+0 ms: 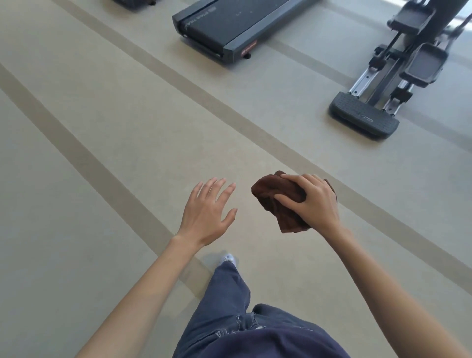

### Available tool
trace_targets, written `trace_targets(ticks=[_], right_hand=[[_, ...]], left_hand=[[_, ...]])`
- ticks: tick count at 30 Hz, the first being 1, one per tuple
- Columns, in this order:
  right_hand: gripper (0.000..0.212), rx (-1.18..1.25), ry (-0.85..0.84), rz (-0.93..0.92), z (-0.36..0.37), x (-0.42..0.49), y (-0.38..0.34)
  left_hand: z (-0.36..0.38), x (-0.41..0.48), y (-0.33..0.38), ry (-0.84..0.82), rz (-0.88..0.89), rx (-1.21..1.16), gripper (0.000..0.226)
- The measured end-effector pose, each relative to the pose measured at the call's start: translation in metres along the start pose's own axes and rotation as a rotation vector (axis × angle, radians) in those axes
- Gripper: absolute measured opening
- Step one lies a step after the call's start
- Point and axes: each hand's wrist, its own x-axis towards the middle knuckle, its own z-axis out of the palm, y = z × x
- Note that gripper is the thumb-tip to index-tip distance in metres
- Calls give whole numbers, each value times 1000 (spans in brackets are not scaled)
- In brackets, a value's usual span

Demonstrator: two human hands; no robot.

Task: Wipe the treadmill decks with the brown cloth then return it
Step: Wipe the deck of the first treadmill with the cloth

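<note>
My right hand (313,201) grips a bunched brown cloth (277,201) in mid-air over the floor, fingers pressed into its top. To its left, my left hand (207,213) is held out flat with fingers spread and nothing in it. A dark treadmill deck (237,23) lies on the floor at the top centre, its rear end toward me and well beyond both hands. The corner of a second dark machine (132,3) shows at the top left edge.
An elliptical trainer (398,76) with two pedals and a ribbed foot stands at the upper right. The beige floor (89,127) carries darker diagonal stripes. My leg in blue jeans and a white shoe (227,258) steps forward below the hands.
</note>
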Motion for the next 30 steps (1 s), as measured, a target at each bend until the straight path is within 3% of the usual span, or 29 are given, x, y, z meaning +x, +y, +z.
trace_targets(ticks=[18,30], right_hand=[[42,-65,22,-23,60,231,25],[42,-41,-75,-21,64,460,90]], left_hand=[[-13,219,-112,-19,48,7,57],[-37,446,-147,-28,10,8,56]])
